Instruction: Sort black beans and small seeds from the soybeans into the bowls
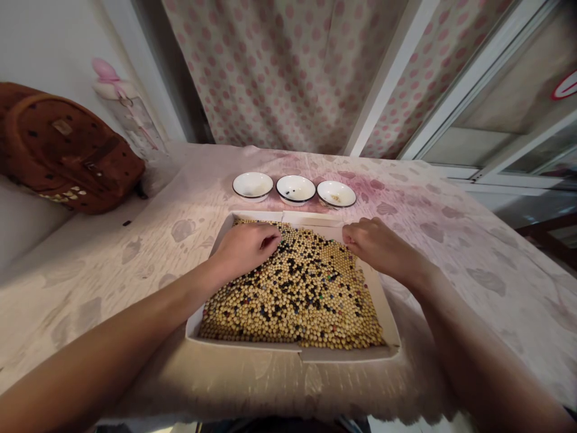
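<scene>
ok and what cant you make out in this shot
Head view, all of these:
- beans under the left hand: the hand covers them
- anything held in the left hand or right hand: the fingers would hide it
- coloured specks among the beans: too small to identify
- bits in the middle bowl: too small to identify
- round red-and-white sign: cut off by the right edge
- brown backpack: cut off by the left edge
</scene>
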Demonstrator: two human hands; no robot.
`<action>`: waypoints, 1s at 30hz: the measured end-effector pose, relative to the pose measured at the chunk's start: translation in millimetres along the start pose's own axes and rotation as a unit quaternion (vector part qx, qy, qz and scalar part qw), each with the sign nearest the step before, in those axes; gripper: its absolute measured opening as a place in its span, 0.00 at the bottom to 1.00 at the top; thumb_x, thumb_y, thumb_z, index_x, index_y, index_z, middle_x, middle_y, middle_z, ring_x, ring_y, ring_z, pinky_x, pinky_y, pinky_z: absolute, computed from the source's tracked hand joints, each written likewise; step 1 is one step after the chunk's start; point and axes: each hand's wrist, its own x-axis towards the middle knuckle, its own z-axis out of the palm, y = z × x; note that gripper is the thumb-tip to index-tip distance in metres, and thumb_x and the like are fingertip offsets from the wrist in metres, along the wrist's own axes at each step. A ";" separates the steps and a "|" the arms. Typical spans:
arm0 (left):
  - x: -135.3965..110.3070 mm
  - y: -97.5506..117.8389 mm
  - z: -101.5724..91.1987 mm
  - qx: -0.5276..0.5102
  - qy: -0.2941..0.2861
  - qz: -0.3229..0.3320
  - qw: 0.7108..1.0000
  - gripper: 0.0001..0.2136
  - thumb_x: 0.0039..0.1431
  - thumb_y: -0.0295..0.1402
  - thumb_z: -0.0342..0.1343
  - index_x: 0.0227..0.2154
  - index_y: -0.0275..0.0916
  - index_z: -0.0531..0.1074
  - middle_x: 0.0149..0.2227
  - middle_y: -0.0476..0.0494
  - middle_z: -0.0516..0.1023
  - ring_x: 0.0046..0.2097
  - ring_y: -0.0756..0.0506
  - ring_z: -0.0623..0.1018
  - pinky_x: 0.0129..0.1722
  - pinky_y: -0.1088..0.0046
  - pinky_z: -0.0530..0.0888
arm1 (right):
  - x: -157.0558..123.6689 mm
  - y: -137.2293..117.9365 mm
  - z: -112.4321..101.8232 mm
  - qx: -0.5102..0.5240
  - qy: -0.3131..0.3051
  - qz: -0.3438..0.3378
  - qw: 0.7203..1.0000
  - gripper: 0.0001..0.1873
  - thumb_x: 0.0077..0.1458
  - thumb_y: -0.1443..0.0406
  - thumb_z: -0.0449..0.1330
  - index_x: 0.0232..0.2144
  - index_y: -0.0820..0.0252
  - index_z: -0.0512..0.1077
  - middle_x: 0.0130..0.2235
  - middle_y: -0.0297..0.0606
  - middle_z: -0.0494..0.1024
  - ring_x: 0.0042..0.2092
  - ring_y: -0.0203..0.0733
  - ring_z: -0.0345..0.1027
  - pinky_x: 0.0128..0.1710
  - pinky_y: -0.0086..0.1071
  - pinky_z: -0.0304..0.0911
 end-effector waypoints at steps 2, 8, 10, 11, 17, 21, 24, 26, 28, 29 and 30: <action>-0.3 -0.7 0.3 0.000 0.000 0.000 1.000 0.10 0.66 0.32 0.53 0.35 0.40 0.79 0.31 0.48 0.82 0.29 0.49 0.76 0.31 0.72 0.67 | 0.7 -1.7 2.8 -0.026 -0.014 0.000 1.000 0.11 0.56 0.75 0.52 0.26 0.57 0.66 0.28 0.38 0.74 0.32 0.43 0.63 0.37 0.38 0.53; -0.6 -2.4 0.3 -0.003 -0.004 -0.002 1.000 0.09 0.66 0.31 0.52 0.35 0.40 0.79 0.31 0.48 0.82 0.30 0.49 0.76 0.31 0.72 0.67 | 6.8 -3.1 10.2 -0.066 -0.003 -0.004 0.998 0.12 0.62 0.73 0.50 0.30 0.59 0.70 0.30 0.41 0.77 0.33 0.43 0.67 0.37 0.38 0.52; -0.6 -2.4 0.0 -0.006 -0.004 -0.002 1.000 0.09 0.66 0.31 0.52 0.35 0.40 0.79 0.31 0.48 0.82 0.30 0.49 0.76 0.31 0.72 0.67 | 9.0 -3.1 11.8 -0.057 0.003 -0.001 0.998 0.12 0.62 0.73 0.50 0.30 0.59 0.70 0.30 0.41 0.77 0.33 0.43 0.68 0.38 0.38 0.53; -0.7 -2.4 -0.1 -0.007 -0.002 0.000 1.000 0.09 0.66 0.31 0.52 0.35 0.40 0.78 0.32 0.49 0.82 0.30 0.49 0.76 0.31 0.72 0.67 | 10.0 -3.2 12.4 -0.052 0.004 0.001 0.999 0.12 0.62 0.73 0.50 0.30 0.60 0.70 0.30 0.41 0.77 0.33 0.43 0.68 0.38 0.38 0.53; -0.9 -3.9 0.2 -0.009 -0.001 0.013 1.000 0.08 0.65 0.30 0.53 0.36 0.41 0.78 0.31 0.50 0.81 0.31 0.49 0.77 0.31 0.72 0.66 | 14.2 -4.2 15.9 -0.031 0.010 0.022 0.999 0.12 0.62 0.73 0.49 0.31 0.61 0.70 0.32 0.43 0.77 0.35 0.45 0.69 0.41 0.40 0.55; -0.8 -3.9 -0.2 -0.008 -0.004 0.016 1.000 0.09 0.66 0.30 0.52 0.36 0.41 0.78 0.31 0.50 0.81 0.31 0.49 0.77 0.31 0.72 0.67 | 13.5 0.5 13.3 0.023 0.019 0.028 0.999 0.11 0.62 0.72 0.49 0.32 0.60 0.69 0.33 0.42 0.77 0.35 0.43 0.68 0.41 0.39 0.56; -1.1 -3.3 -0.6 -0.007 0.001 0.015 1.000 0.09 0.66 0.30 0.52 0.36 0.41 0.78 0.32 0.49 0.81 0.31 0.49 0.77 0.32 0.72 0.67 | 10.0 5.4 8.2 0.044 0.016 0.027 0.999 0.10 0.62 0.72 0.49 0.31 0.59 0.68 0.32 0.40 0.76 0.34 0.42 0.66 0.40 0.37 0.56; -1.2 -3.0 -0.7 -0.007 0.000 0.015 1.000 0.09 0.66 0.30 0.52 0.36 0.41 0.78 0.32 0.49 0.81 0.31 0.49 0.77 0.31 0.72 0.67 | 7.6 7.1 5.7 0.048 0.010 0.024 0.998 0.10 0.61 0.72 0.50 0.30 0.59 0.68 0.32 0.40 0.76 0.35 0.42 0.66 0.40 0.37 0.56; -1.1 -3.1 -0.7 -0.007 -0.004 0.013 1.000 0.09 0.66 0.30 0.52 0.36 0.40 0.78 0.32 0.49 0.81 0.31 0.49 0.77 0.31 0.72 0.67 | 6.3 6.9 5.0 0.047 0.002 0.019 0.999 0.09 0.61 0.71 0.51 0.30 0.58 0.68 0.32 0.39 0.75 0.35 0.42 0.67 0.41 0.37 0.56; -0.8 -3.2 -0.7 -0.007 -0.004 0.013 1.000 0.09 0.66 0.30 0.52 0.36 0.41 0.78 0.32 0.49 0.81 0.31 0.49 0.77 0.31 0.72 0.67 | 6.3 6.1 5.4 0.042 0.000 0.017 0.999 0.09 0.62 0.70 0.51 0.30 0.58 0.68 0.32 0.39 0.75 0.35 0.42 0.67 0.41 0.38 0.56; -0.6 -3.2 -0.7 -0.007 -0.005 0.013 1.000 0.09 0.66 0.30 0.52 0.36 0.41 0.78 0.32 0.49 0.81 0.31 0.49 0.77 0.31 0.72 0.67 | 6.5 5.1 6.2 0.037 0.000 0.017 0.999 0.09 0.61 0.70 0.51 0.30 0.58 0.68 0.32 0.39 0.75 0.35 0.42 0.67 0.41 0.38 0.56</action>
